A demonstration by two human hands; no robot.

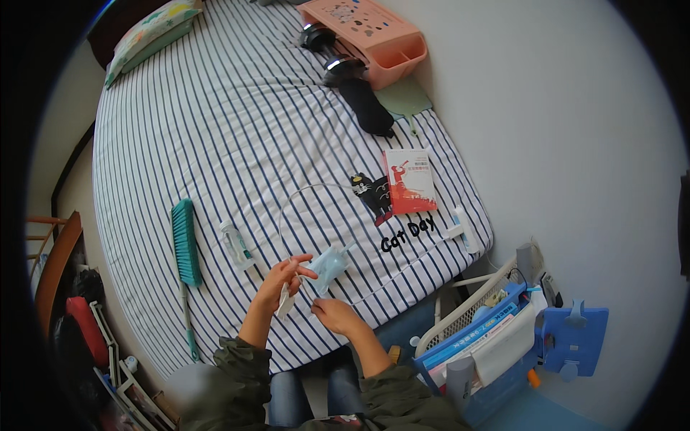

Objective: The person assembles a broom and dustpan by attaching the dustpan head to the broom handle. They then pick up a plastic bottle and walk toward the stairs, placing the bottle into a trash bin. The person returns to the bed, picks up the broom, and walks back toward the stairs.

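Observation:
My left hand (282, 281) is raised over the near part of the bed, two fingers stretched out and the others curled around a white cable. A small flat white piece (285, 302) hangs beneath its palm. From this hand the white cable (286, 203) arcs away over the sheet toward a printed black cat. My right hand (335, 317) is closed in a pinch, close to another white cord (392, 285) that runs to a white power strip (466, 230). What its fingertips hold is too small to tell. Just beyond both hands lies a light-blue, glossy object (330, 269).
Left of my hands lie a clear bottle (235, 244) and a green brush (186, 244). A red-and-white book (412, 182), dumbbell (332, 54), black pouch (366, 108) and pink bin (374, 36) lie farther off. A basket cart (474, 337) stands at the right.

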